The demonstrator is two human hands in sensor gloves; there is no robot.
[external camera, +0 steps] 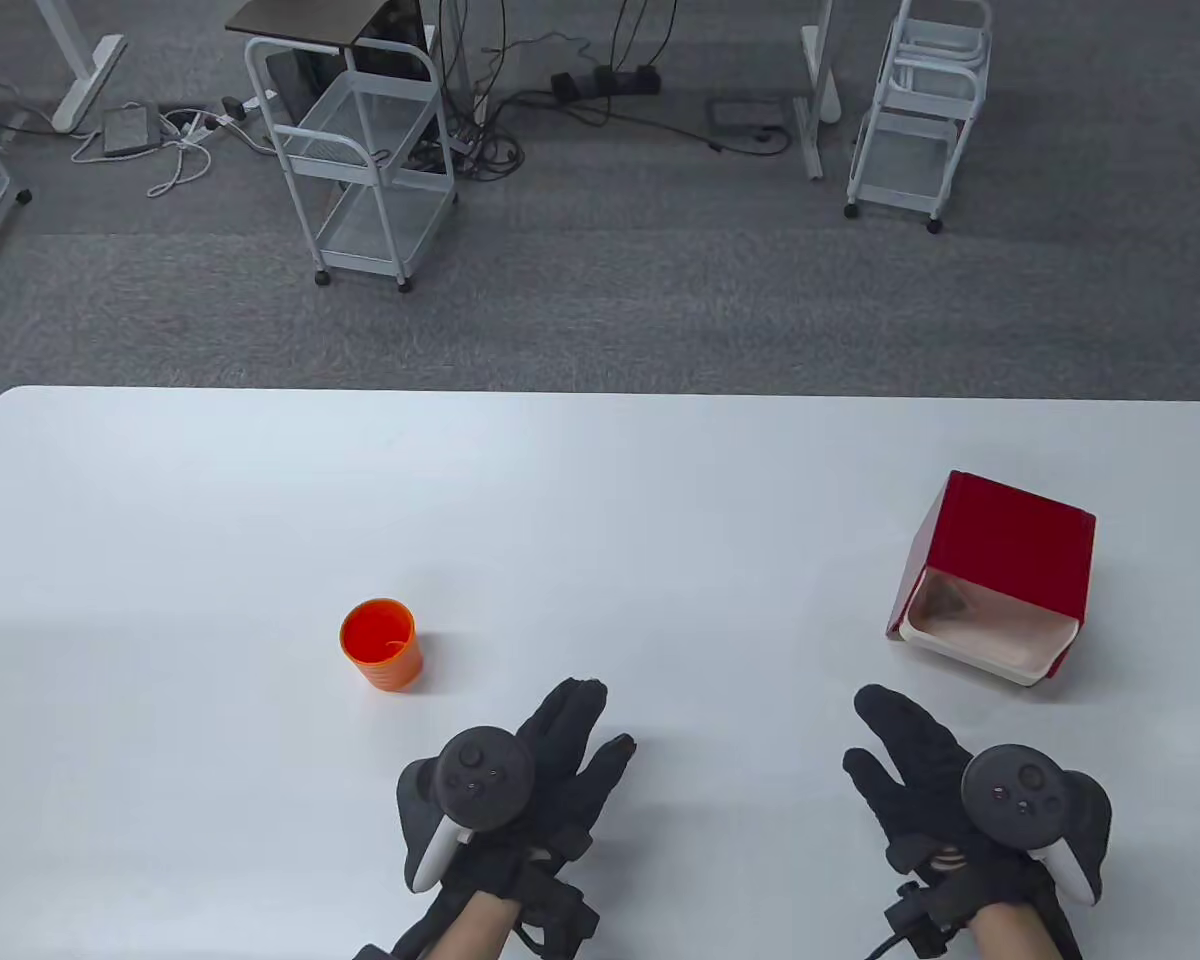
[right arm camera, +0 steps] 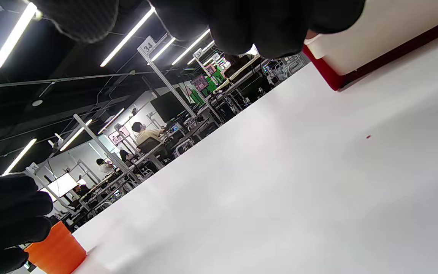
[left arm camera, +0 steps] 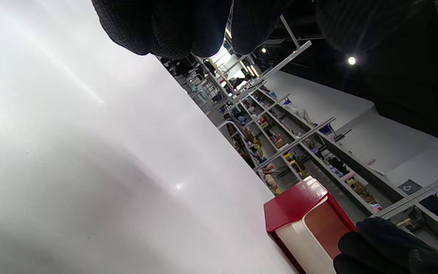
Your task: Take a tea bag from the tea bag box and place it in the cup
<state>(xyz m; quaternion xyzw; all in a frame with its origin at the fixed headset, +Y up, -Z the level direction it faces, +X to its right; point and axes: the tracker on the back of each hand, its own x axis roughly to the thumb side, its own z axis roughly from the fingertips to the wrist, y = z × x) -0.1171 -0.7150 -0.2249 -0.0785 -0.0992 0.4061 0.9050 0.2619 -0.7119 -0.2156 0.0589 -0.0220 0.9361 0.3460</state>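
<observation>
A red tea bag box (external camera: 1000, 575) with a white inner tray lies on its side at the right of the white table (external camera: 600, 520), its opening facing the front; a brownish tea bag (external camera: 945, 600) shows inside. It also shows in the left wrist view (left arm camera: 299, 220) and the right wrist view (right arm camera: 359, 49). An orange cup (external camera: 381, 644) stands upright left of centre, also in the right wrist view (right arm camera: 57, 251). My left hand (external camera: 570, 745) rests near the front edge, right of the cup, fingers spread and empty. My right hand (external camera: 905, 760) rests in front of the box, fingers spread and empty.
Beyond the table's far edge is grey carpet with white wire carts (external camera: 360, 150) (external camera: 920, 110) and cables. The wrist views show shelving and desks in the background.
</observation>
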